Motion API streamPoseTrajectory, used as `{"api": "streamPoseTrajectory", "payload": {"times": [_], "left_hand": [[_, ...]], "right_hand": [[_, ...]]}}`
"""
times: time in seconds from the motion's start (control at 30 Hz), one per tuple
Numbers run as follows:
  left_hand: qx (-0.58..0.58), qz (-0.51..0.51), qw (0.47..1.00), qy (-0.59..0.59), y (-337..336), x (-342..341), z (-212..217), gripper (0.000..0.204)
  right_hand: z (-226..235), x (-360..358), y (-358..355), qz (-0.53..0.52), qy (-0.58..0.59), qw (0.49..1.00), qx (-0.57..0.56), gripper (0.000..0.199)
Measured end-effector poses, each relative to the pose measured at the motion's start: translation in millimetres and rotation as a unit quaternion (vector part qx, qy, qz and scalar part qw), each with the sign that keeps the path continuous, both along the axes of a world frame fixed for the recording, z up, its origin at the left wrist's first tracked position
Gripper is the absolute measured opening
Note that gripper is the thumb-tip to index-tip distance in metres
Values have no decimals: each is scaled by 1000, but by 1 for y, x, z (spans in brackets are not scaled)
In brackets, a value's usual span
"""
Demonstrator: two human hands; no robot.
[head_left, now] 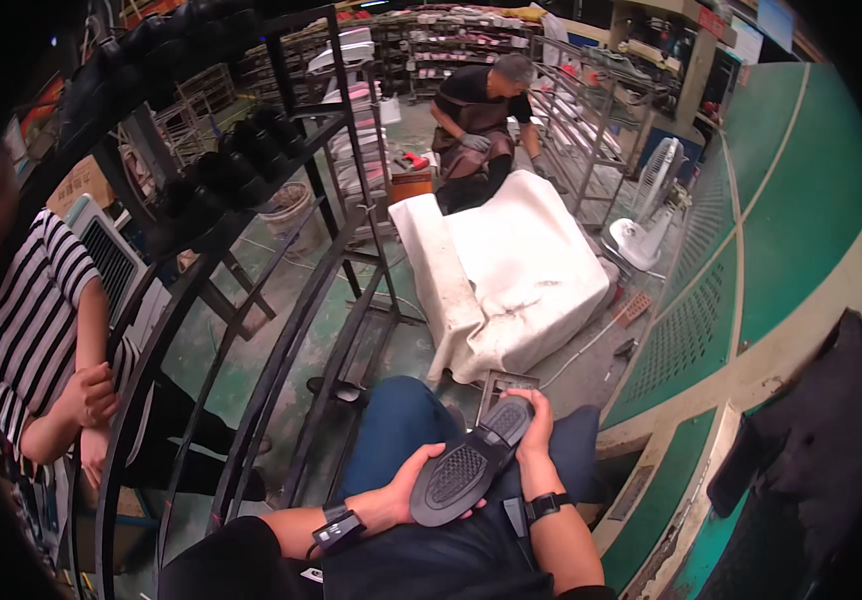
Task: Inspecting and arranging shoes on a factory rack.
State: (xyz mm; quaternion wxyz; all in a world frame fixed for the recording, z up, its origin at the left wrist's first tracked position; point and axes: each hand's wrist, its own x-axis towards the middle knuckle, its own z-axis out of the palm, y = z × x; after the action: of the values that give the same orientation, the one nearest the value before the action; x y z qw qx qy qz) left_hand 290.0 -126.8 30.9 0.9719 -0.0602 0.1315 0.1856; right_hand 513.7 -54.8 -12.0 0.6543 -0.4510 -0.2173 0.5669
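A black shoe [458, 474] lies across my lap with its patterned sole turned up. My left hand [413, 484] grips the side of its forefoot, thumb along the sole's edge. Around the heel end, my right hand [536, 428] is closed, with its fingers over the far side. The heel points away from me and to the right. The shoe's upper is mostly hidden beneath the sole. Each of my wrists wears a dark band.
A black metal rack [351, 300] with dark shoes [241, 150] stands left; a person in a striped top [41, 330] is behind it. Ahead, a white cloth [521, 260] covers a bulky block, with a seated person [481, 120] beyond. Green machine panels [781, 200] and a fan [651, 200] are right.
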Motion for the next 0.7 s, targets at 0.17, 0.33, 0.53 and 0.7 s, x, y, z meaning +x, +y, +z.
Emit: {"api": "streamPoseTrajectory", "payload": {"times": [0.17, 0.33, 0.53, 0.7], "left_hand": [[-36, 12, 993, 112, 2, 12, 46, 60], [-29, 50, 982, 181, -15, 14, 64, 58], [-37, 85, 981, 169, -29, 15, 68, 62], [-3, 55, 983, 176, -35, 6, 60, 69]], "right_hand": [[-22, -3, 9, -20, 29, 999, -40, 51], [3, -22, 9, 26, 55, 995, -80, 49], [23, -22, 4, 48, 91, 990, -94, 41], [30, -24, -4, 59, 103, 989, -92, 36]]}}
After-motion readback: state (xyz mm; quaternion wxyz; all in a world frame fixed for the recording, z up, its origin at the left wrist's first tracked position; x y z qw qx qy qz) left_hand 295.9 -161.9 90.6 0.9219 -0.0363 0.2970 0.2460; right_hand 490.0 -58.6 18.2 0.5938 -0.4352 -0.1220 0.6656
